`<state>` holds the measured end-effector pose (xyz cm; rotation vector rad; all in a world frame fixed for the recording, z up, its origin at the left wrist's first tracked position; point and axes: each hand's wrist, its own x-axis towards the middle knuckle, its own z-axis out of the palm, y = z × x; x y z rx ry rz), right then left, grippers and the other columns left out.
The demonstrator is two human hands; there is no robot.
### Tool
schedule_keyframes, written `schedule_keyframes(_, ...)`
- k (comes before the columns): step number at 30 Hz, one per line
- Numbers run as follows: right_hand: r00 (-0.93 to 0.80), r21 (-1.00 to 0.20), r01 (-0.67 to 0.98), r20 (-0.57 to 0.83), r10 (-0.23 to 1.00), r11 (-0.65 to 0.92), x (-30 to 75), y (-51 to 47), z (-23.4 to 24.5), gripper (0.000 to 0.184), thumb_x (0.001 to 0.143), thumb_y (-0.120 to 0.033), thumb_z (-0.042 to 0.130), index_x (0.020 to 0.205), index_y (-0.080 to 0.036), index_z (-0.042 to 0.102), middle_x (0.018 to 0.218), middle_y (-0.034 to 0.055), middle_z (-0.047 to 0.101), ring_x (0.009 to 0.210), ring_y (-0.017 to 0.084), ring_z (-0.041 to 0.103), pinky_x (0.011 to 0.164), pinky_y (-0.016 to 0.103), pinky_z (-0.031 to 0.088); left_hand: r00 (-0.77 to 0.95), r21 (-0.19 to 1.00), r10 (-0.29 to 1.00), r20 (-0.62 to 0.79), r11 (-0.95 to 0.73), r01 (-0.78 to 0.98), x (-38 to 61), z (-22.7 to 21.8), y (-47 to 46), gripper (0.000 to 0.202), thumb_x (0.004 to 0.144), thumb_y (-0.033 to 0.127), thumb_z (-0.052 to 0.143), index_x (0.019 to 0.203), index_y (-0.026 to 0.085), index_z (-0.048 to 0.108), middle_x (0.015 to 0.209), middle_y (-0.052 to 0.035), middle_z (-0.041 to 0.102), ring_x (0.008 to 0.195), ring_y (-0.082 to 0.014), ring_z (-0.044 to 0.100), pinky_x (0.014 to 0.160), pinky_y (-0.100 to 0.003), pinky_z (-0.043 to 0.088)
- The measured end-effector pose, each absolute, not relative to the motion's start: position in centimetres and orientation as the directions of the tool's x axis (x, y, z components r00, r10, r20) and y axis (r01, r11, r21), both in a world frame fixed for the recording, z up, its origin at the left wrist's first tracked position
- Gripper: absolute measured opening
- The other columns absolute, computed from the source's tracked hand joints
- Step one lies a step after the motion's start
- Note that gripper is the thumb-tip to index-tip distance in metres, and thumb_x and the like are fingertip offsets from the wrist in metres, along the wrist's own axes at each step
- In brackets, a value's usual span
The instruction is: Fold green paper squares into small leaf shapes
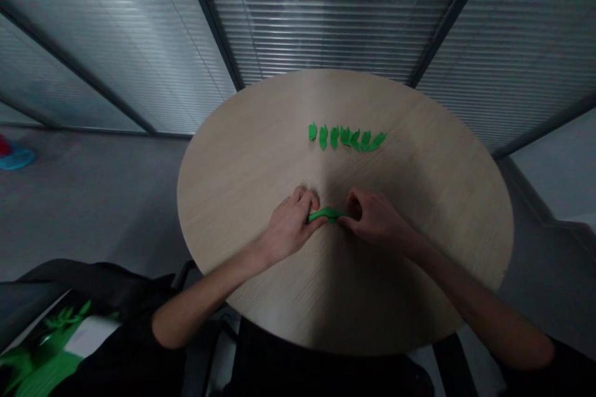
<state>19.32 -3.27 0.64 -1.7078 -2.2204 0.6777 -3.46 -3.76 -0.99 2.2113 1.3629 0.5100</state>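
Note:
Between my two hands, low over the middle of the round table point(261, 130), is a folded strip of green paper point(328, 214). My left hand point(293, 220) pinches its left end, thumb on the near side and fingers curled behind. At the right end, my right hand point(372, 216) grips with thumb and forefinger, the other fingers curled in. Beyond the hands, several small folded green paper pieces point(334, 136) lie in a row, each with a pointed tip. Those on the right of the row sit close together and partly overlap.
Glass partitions with blinds point(326, 18) stand right behind the table's far edge. At lower left, a container point(44, 347) holds more green material and a white sheet point(90, 336), beside a dark chair point(107, 279). A blue and red object point(16, 156) lies on the floor at far left.

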Motion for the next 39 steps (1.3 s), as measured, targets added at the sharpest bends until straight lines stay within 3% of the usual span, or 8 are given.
schedule_keyframes(4, -0.322, -0.546, 0.811, -0.117, 0.940, 0.210, 20.2, -2.7, 1.0, 0.020, 0.085, -0.032, 0.077, 0.087, -0.019, 0.061, 0.080, 0.0016, 0.068, 0.069, 0.017, 0.059, 0.065, 0.030, 0.037, 0.462, 0.575, 0.885, 0.062, -0.410, 0.708, -3.6, -0.9, -3.8, 0.018, 0.100, 0.037, 0.068, 0.101, 0.022, 0.059, 0.099, -0.0020, 0.055, 0.080, -0.0180, 0.058, 0.075, -0.033, 0.051)
schedule_keyframes(7, -0.424, -0.671, 0.709, -0.158, 0.892, 0.218, 21.0, -2.2, 0.9, 0.018, 0.092, -0.031, 0.070, 0.104, -0.019, 0.067, 0.080, 0.0008, 0.071, 0.070, 0.017, 0.063, 0.065, 0.029, 0.043, 0.491, 0.584, 0.865, 0.098, -0.450, 0.676, -3.7, -1.0, -3.6, 0.014, 0.102, 0.036, 0.065, 0.105, 0.023, 0.063, 0.102, -0.0028, 0.058, 0.084, -0.0185, 0.060, 0.079, -0.034, 0.052)
schedule_keyframes(10, -0.491, -0.745, 0.581, 0.000, 0.871, 0.328, 21.3, -2.1, 0.2, 0.022, 0.102, -0.023, 0.056, 0.118, -0.020, 0.070, 0.108, 0.0077, 0.076, 0.096, 0.020, 0.070, 0.087, 0.033, 0.052, 0.536, 0.596, 0.831, 0.147, -0.507, 0.623, -3.8, -1.2, -3.2, 0.012, 0.104, 0.033, 0.062, 0.107, 0.023, 0.068, 0.106, -0.0041, 0.061, 0.092, -0.0198, 0.063, 0.085, -0.034, 0.054)
schedule_keyframes(16, -0.571, -0.551, 0.606, 0.202, 0.796, 0.574, 20.5, -3.3, -1.3, 0.030, 0.103, -0.015, 0.056, 0.124, -0.021, 0.076, 0.119, 0.0126, 0.070, 0.113, 0.025, 0.065, 0.102, 0.043, 0.053, 0.567, 0.561, 0.795, 0.214, -0.575, 0.595, -3.6, -1.4, -2.4, 0.015, 0.104, 0.032, 0.062, 0.108, 0.021, 0.070, 0.106, -0.0071, 0.064, 0.098, -0.0228, 0.063, 0.088, -0.036, 0.054)
schedule_keyframes(21, -0.516, -0.370, 0.740, 0.224, 0.827, 0.562, 19.7, -4.5, -0.9, 0.016, 0.100, -0.026, 0.068, 0.110, -0.018, 0.077, 0.110, 0.0123, 0.072, 0.105, 0.029, 0.064, 0.099, 0.045, 0.052, 0.510, 0.539, 0.821, 0.255, -0.559, 0.630, -3.3, -1.2, -3.0, 0.018, 0.107, 0.028, 0.052, 0.102, 0.019, 0.068, 0.100, -0.0081, 0.065, 0.095, -0.0231, 0.063, 0.088, -0.037, 0.055)
schedule_keyframes(26, -0.477, -0.209, 0.828, 0.229, 0.849, 0.521, 18.8, -5.7, -0.5, 0.024, 0.105, -0.033, 0.060, 0.098, -0.015, 0.075, 0.099, 0.0153, 0.073, 0.097, 0.031, 0.064, 0.091, 0.045, 0.049, 0.567, 0.512, 0.786, 0.246, -0.602, 0.613, -3.0, -0.7, -4.1, 0.022, 0.105, 0.036, 0.058, 0.109, 0.018, 0.070, 0.105, -0.0099, 0.070, 0.099, -0.0259, 0.065, 0.092, -0.041, 0.054)
schedule_keyframes(33, -0.544, -0.242, 0.762, 0.263, 0.796, 0.601, 19.6, -5.9, -0.8, 0.019, 0.104, -0.017, 0.056, 0.102, -0.018, 0.075, 0.103, 0.0122, 0.074, 0.100, 0.029, 0.064, 0.096, 0.044, 0.050, 0.623, 0.451, 0.759, 0.192, -0.632, 0.631, -3.3, -0.5, -4.0, 0.024, 0.105, 0.030, 0.057, 0.117, 0.018, 0.074, 0.121, -0.0120, 0.072, 0.112, -0.0298, 0.064, 0.098, -0.045, 0.051)
schedule_keyframes(39, -0.567, -0.358, 0.660, 0.340, 0.750, 0.661, 20.7, -5.0, -1.2, 0.030, 0.105, -0.017, 0.057, 0.132, -0.020, 0.070, 0.128, 0.0120, 0.073, 0.119, 0.028, 0.063, 0.109, 0.045, 0.050, 0.696, 0.507, 0.694, 0.187, -0.675, 0.537, -3.9, -0.4, -2.9, 0.031, 0.107, 0.021, 0.047, 0.125, 0.025, 0.072, 0.130, -0.0065, 0.075, 0.123, -0.0279, 0.062, 0.108, -0.046, 0.044)
